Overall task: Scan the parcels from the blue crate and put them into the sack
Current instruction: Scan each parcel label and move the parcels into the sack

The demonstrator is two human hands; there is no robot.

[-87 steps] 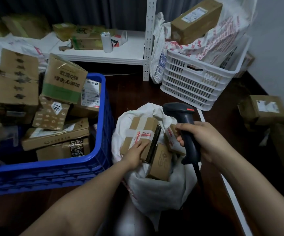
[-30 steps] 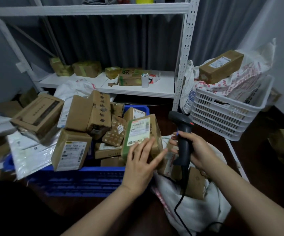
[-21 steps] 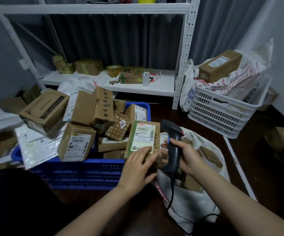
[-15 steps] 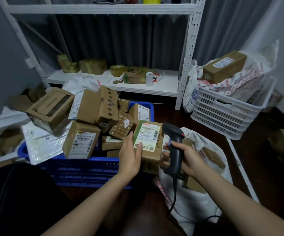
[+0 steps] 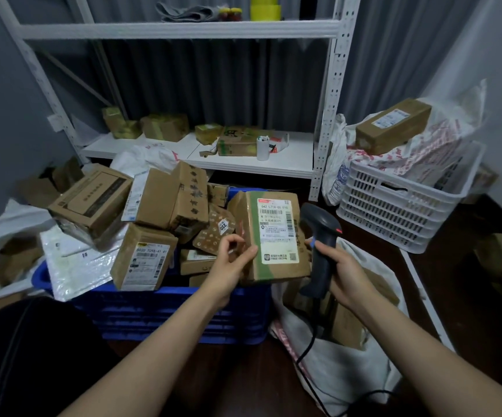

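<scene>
Parcel [image 5: 273, 236] raised, left hand [image 5: 228, 263] pinching it, right hand [image 5: 342, 272] gripping scanner [image 5: 321, 236], perhaps touching

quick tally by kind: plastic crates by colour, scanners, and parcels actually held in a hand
blue crate: 1
white basket: 1
scanner, gripped by the right hand: 1
parcel, held by the left hand: 1
total: 4
</scene>
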